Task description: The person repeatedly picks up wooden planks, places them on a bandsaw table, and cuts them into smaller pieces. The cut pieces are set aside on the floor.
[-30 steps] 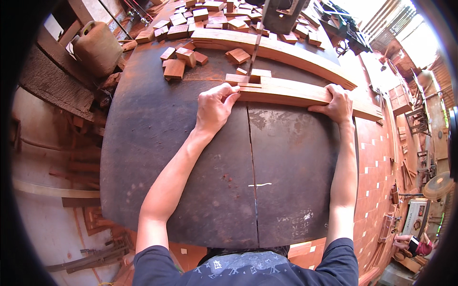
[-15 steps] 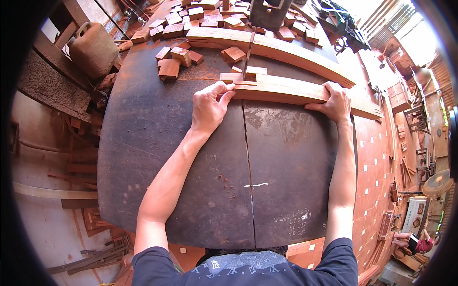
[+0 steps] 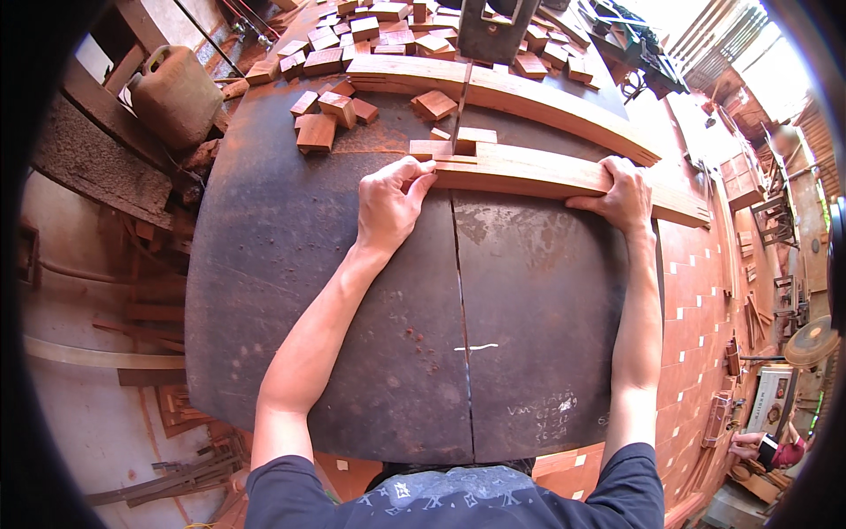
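Note:
A long reddish-brown wooden beam (image 3: 538,173) lies crosswise on the dark metal saw table (image 3: 352,370). Its left end is notched, and the upright bandsaw blade (image 3: 460,110) stands at that notch. My left hand (image 3: 390,201) pinches the near corner of this end between thumb and fingers, close to the blade. Farther right, my right hand (image 3: 626,199) grips the beam with fingers over the top and thumb along the near side. Behind it lies a second wooden beam (image 3: 555,108), past the blade.
Several wooden offcut blocks (image 3: 337,108) are scattered behind and left of the blade, below the saw's blade guide (image 3: 495,33). A dusty jerrycan (image 3: 176,97) stands at the left. At the far right are a person (image 3: 780,451) and a round fan (image 3: 809,342).
The whole view has shifted very slightly. Both hands keep the same hold, and the beam shows no clear movement against the blade.

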A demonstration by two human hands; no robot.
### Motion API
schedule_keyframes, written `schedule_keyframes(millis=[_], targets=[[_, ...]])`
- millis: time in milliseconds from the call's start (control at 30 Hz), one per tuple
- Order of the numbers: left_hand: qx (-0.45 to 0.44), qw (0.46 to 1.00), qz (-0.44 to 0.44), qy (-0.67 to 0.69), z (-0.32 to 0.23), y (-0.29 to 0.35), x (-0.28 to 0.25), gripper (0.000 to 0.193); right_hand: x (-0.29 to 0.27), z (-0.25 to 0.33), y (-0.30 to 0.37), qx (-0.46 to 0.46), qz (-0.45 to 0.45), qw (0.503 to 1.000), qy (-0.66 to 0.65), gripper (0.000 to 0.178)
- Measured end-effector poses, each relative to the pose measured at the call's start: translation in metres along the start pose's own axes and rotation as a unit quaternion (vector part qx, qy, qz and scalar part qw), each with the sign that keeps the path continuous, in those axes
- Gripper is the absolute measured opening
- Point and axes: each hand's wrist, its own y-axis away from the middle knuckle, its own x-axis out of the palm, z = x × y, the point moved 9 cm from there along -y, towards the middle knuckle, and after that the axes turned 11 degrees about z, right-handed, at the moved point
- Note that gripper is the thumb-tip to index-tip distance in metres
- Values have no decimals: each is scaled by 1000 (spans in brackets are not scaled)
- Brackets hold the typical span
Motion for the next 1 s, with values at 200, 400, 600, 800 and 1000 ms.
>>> schedule_keyframes(millis=[200,400,600,800,1000], targets=[[-7,1000,8,-7,0,-2,0,9,-1,-1,1,6,2,1000,12,92],[5,1000,-2,-12,-5,-2,-2,9,-2,1,1,10,9,1000,4,94],[-23,999,-26,-7,-5,-2,-6,17,-5,2,2,16,0,1000,18,94],[-34,998,-25,-46,-4,-3,-7,18,-1,-1,1,5,0,1000,0,94],[-46,997,-34,-45,-3,-4,-8,20,-3,1,2,13,-2,1000,9,93]])
